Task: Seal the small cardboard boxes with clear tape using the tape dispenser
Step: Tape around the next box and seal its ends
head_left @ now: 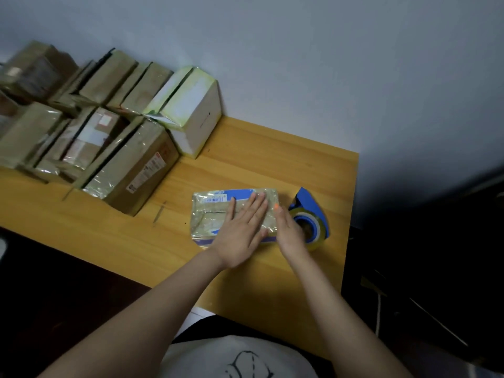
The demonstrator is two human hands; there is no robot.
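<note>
Pressing flat on top of the small cardboard box (215,214), the left hand (242,233) has its fingers straight and together and grips nothing; the right hand (289,230) stands edge-on with straight fingers along the box's right end and holds nothing either. The box lies on the surface (272,159) towards its right side, glossy with tape, blue print showing at its far and near sides; its long axis runs left to right across the view, roughly in line with the far edge of the surface. Just right of the right hand sits the blue tape dispenser (309,201), its roll of clear tape (317,230) towards the person and its narrow end pointing away; it is near the right edge of the surface. Bare wood lies beyond the box towards the wall (327,64), and left of it as far as the near edge; the far left is crowded by taped boxes (131,165), with a white box (199,118) against the wall.
</note>
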